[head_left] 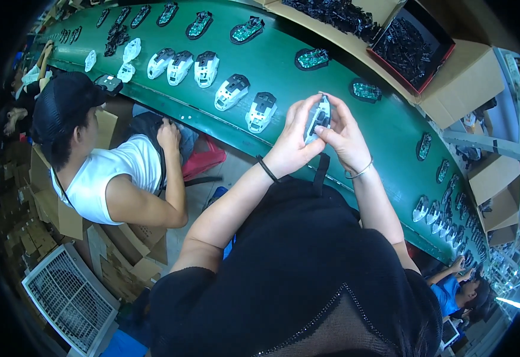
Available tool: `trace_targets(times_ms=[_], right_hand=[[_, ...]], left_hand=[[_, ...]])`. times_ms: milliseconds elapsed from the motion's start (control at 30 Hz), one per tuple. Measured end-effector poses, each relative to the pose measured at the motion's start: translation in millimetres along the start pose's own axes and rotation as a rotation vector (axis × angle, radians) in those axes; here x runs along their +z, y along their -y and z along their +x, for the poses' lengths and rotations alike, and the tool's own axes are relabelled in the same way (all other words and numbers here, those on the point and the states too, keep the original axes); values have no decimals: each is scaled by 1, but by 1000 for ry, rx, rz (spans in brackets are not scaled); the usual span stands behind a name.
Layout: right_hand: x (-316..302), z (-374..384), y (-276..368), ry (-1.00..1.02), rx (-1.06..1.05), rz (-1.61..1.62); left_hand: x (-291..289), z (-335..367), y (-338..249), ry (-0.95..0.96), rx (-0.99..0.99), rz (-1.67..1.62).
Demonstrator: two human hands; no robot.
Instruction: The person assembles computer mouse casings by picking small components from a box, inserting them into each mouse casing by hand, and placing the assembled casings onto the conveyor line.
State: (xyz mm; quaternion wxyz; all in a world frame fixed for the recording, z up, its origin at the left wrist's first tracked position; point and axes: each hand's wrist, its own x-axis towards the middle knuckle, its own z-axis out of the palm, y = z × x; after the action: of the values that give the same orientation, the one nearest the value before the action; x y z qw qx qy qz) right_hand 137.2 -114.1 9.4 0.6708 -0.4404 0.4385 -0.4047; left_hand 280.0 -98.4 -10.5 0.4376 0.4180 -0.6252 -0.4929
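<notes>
Between my two hands, over the near side of a green conveyor belt [212, 128], I grip a computer mouse [318, 119] with a grey and black body. My left hand [297, 132] wraps its left side. On the other side my right hand [344, 134] closes round it, the thumb pressing on its face. Just left of my hands, a white and black mouse [261, 112] lies on the belt, with another mouse [232, 92] beyond it. Farther across sit open mouse bases with green circuit boards, one [311, 59] behind my hands and another [365, 90] to the right.
At left a person in a white top and black cap [69, 113] sits by the belt. Cardboard boxes [468, 77] and a red-edged box of black parts [411, 50] line the far side. More mice [435, 217] and a worker in blue [450, 291] are at right.
</notes>
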Motion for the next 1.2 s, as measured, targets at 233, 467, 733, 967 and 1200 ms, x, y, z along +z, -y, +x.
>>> trace_targets(times_ms=[233, 467, 733, 967, 1200], right_hand=[[-3, 10, -2, -13, 12, 5], [-7, 21, -1, -64, -82, -50], [-17, 43, -26, -28, 6, -53], [-50, 157, 15, 40, -43, -357], [-81, 327, -1, -337, -617, -1286]], left_hand=[[-3, 9, 3, 0, 15, 24], [0, 24, 4, 22, 52, 147], [-2, 32, 31, 50, -40, 101], [-53, 38, 46, -160, -497, -825], [-72, 41, 56, -255, -494, -1128]])
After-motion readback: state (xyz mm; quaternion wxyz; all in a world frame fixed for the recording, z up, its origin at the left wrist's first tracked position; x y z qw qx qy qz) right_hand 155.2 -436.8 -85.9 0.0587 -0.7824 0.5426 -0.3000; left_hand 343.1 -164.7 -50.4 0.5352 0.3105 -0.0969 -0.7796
